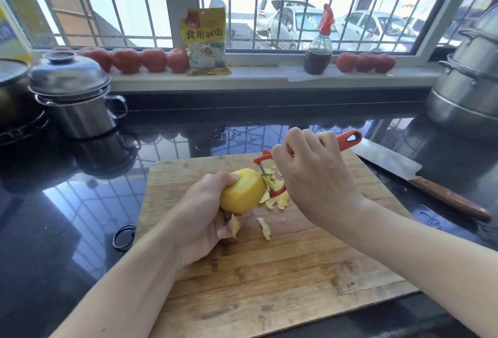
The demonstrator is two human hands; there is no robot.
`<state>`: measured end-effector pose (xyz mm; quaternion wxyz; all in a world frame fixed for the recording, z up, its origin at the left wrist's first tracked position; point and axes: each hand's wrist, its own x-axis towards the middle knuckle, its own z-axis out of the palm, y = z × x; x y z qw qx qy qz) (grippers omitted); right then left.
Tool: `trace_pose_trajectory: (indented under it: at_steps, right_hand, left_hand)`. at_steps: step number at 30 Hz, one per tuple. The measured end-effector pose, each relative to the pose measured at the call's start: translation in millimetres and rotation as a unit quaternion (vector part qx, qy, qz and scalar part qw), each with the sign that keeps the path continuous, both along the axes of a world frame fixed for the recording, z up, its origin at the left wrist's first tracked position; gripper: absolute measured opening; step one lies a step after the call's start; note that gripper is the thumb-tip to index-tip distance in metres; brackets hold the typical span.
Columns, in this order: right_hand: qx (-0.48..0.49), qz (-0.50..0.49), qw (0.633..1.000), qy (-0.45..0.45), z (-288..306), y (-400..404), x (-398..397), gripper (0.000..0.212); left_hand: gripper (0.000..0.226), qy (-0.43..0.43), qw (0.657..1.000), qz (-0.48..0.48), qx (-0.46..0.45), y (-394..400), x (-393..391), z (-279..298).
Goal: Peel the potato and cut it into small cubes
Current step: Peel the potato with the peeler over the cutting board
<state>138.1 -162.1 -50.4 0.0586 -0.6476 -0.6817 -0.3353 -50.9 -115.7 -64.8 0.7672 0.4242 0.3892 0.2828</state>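
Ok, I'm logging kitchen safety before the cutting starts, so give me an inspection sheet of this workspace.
Surface: wooden cutting board on glossy black counter.
Job's things: yellow, mostly peeled potato; red-handled peeler against it; cleaver with wooden handle right of the board.
Clutter: yellow peel scraps on the board; black ring beside it.
Grippers: left hand grips the potato; right hand grips the peeler.
Cables: nothing seen.
Surroundings: steel lidded pot, steel steamer, red tomatoes, yellow packet, dark sauce bottle on the sill.

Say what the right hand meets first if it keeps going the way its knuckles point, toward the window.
Probably nothing near: past the right hand lies bare black counter, then the windowsill wall, about below the dark sauce bottle. Depth is unclear.
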Motion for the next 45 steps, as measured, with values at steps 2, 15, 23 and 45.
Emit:
trace_pose_trajectory:
  at_steps: [2,15,23,45]
  right_hand:
    - [-0.021,-0.023,0.999,-0.011,-2,3,8,0.031]
    - [-0.046,-0.048,0.995,0.071,7,-8,28,0.017]
    - [-0.065,0.167,0.934,0.309,-9,-35,-29,0.028]
    - [-0.131,-0.009,0.986,0.105,11,-44,5,0.033]
  left_hand:
    - [0.038,-0.021,1.0,-0.016,-0.008,-3,0,3]
    - [0.03,-0.099,0.993,-0.029,-0.065,-2,-3,11]
    - [0.037,-0.167,0.98,-0.044,-0.094,1,-5,7]
    - [0.037,-0.111,0.994,-0.014,-0.019,4,-5,-1]
